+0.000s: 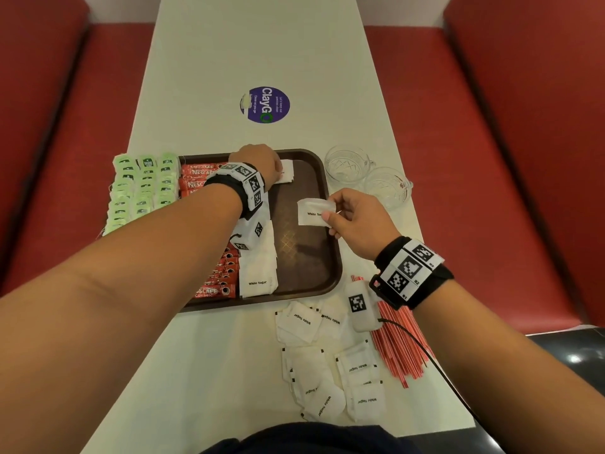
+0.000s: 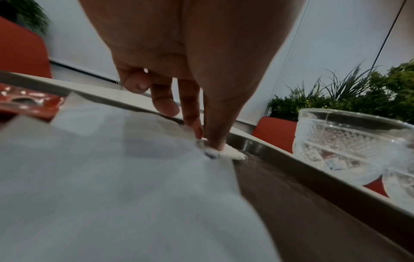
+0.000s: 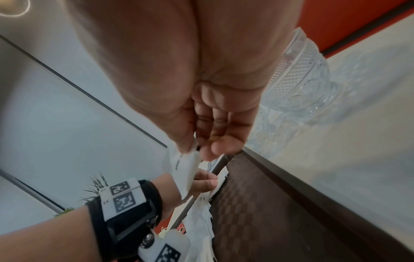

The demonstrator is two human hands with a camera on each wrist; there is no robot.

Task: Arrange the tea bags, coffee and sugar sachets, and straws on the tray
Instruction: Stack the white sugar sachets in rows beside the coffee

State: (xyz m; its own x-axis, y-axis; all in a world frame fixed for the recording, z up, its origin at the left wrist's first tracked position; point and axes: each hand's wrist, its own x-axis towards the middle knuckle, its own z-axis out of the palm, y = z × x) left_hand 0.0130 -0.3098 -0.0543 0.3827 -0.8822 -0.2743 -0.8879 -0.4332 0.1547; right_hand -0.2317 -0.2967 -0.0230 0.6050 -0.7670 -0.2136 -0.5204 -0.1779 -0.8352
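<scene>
A brown tray (image 1: 332,257) holds green tea bags (image 1: 140,188) along its left side, then red coffee sachets (image 1: 199,178), then a column of white sugar sachets (image 1: 258,267). My left hand (image 1: 280,170) reaches to the far end of that column. Its thumb and forefinger (image 2: 190,115) pinch the corner of the farthest sugar sachet (image 2: 224,154), which lies on the tray. My right hand (image 1: 329,214) hovers over the tray's bare right part and pinches another white sugar sachet (image 1: 312,211) between thumb and fingers (image 3: 224,147). Red straws (image 1: 399,348) lie on the table under my right wrist.
Several loose sugar sachets (image 1: 327,365) are scattered on the white table in front of the tray. Two cut-glass cups (image 1: 350,165) stand just past the tray's far right corner. A purple sticker (image 1: 266,104) lies farther up the table. Red bench seats flank both sides.
</scene>
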